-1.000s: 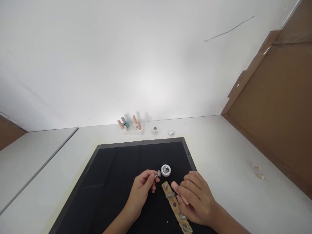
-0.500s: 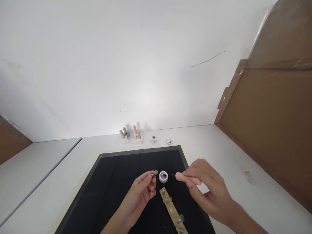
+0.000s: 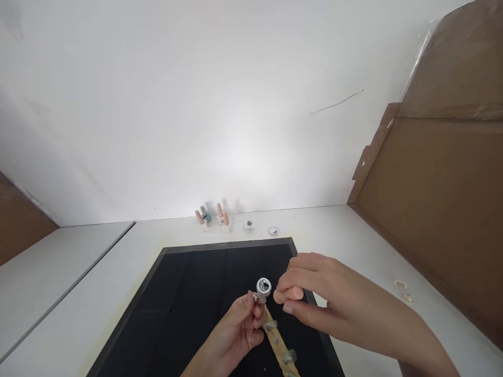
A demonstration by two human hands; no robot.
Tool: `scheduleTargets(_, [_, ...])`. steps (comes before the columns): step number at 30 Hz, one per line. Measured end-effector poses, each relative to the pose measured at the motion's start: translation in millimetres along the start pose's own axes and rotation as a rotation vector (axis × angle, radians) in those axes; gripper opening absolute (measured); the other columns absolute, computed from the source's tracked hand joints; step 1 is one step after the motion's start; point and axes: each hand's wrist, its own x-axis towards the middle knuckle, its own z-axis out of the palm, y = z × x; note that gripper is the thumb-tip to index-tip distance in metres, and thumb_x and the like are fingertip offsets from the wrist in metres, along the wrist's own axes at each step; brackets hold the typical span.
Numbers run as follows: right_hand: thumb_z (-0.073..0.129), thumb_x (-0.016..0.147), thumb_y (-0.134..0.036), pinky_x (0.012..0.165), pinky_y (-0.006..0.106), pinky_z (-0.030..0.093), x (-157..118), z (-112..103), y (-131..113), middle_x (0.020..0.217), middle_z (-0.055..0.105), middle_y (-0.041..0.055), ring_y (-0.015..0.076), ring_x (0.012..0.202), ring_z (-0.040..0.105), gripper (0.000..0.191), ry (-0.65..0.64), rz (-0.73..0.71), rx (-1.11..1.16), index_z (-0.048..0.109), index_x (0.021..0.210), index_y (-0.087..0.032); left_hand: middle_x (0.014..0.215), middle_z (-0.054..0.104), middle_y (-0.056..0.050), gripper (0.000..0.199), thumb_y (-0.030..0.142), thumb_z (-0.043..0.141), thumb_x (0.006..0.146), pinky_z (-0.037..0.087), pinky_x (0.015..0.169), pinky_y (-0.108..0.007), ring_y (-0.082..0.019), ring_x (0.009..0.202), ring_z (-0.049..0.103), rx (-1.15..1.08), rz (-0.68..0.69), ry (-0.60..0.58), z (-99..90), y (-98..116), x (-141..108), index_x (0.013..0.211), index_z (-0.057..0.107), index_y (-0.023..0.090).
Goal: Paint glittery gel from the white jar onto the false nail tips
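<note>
Between its thumb and fingertips my left hand (image 3: pixel 240 325) pinches a small greyish, see-through false nail tip (image 3: pixel 261 298) on a metal-looking holder. Facing it from the right, my right hand (image 3: pixel 326 298) is closed around a peach-handled tool (image 3: pixel 288 295); its working end cannot be made out now. Just beyond the nail tip stands an open white jar (image 3: pixel 263 280) with silvery-grey contents. Below it a tan strip (image 3: pixel 276 343) runs toward me, carrying several more clear nail tips, one being a greyish tip (image 3: pixel 290 356). My left hand partly covers the strip's far end.
Everything at hand lies on a black mat (image 3: pixel 188 293) with a grey border. Behind it stand peach-capped bottles (image 3: pixel 222 220), a small square pot (image 3: pixel 249 226) and a round lid (image 3: pixel 273 230). Pale rings (image 3: pixel 400 284) lie right, near a cardboard wall (image 3: pixel 424 183).
My left hand has moved right and nearer me with the nail tip, now below the jar. My right hand has turned and come left, bringing the tool close to it.
</note>
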Motion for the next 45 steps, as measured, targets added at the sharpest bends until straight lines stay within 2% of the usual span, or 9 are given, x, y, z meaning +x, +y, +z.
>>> scheduleTargets(7, [0.051,0.086,-0.011,0.066,0.024,0.040,8.4,4.7,17.7,0.084,0.061,-0.0032,0.0121,0.076,0.056,0.014,-0.100,-0.023,0.039,0.060,0.085,-0.023,0.059,0.046,0.006,0.028,0.032,0.081,0.063,0.025,0.040,-0.013,-0.002,0.049,0.038,-0.092,0.026,0.008,-9.3,2.4,-1.2,0.069,0.064,0.011])
scheduleTargets(16, [0.047,0.090,-0.012,0.071,0.025,0.042,18.5,10.3,29.8,0.089,0.064,-0.0018,0.0126,0.080,0.057,0.026,-0.129,-0.047,0.094,0.064,0.103,-0.026,0.061,0.052,0.003,0.022,0.025,0.083,0.061,0.028,0.042,-0.014,-0.002,0.049,0.043,-0.101,-0.003,0.028,-16.6,1.9,8.0,0.070,0.067,0.011])
scheduleTargets(21, [0.046,0.089,-0.009,0.073,0.023,0.041,21.9,12.5,34.8,0.093,0.065,-0.0021,0.0114,0.082,0.057,0.028,-0.118,-0.099,0.126,0.064,0.103,-0.025,0.058,0.052,0.004,0.023,0.026,0.083,0.060,0.030,0.045,-0.016,-0.002,0.048,0.044,-0.088,-0.018,0.037,-18.7,1.9,10.0,0.068,0.068,0.011])
scheduleTargets(28, [0.047,0.088,-0.006,0.077,0.025,0.040,23.1,15.7,37.8,0.098,0.065,-0.0020,0.0125,0.086,0.057,0.033,-0.117,-0.144,0.127,0.063,0.108,-0.027,0.060,0.053,0.003,0.022,0.026,0.080,0.066,0.029,0.046,-0.016,-0.003,0.050,0.044,-0.099,-0.024,0.003,-22.2,-2.7,11.1,0.065,0.063,0.012])
scheduleTargets(40, [0.047,0.090,-0.011,0.068,0.024,0.039,21.5,12.3,38.7,0.083,0.064,-0.0021,0.0119,0.073,0.056,0.031,-0.160,-0.115,0.064,0.064,0.110,-0.028,0.059,0.050,0.004,0.024,0.029,0.080,0.066,0.030,0.047,-0.016,-0.003,0.050,0.042,-0.108,-0.036,0.012,-23.5,-1.7,12.4,0.065,0.063,0.011])
scheduleTargets(45, [0.048,0.090,-0.013,0.065,0.024,0.038,16.0,10.2,40.8,0.078,0.062,-0.0020,0.0130,0.072,0.056,0.027,-0.168,-0.079,0.016,0.066,0.103,-0.027,0.057,0.049,0.004,0.026,0.029,0.082,0.062,0.030,0.047,-0.016,-0.003,0.049,0.042,-0.120,-0.041,0.040,-22.2,-0.6,12.2,0.066,0.064,0.010])
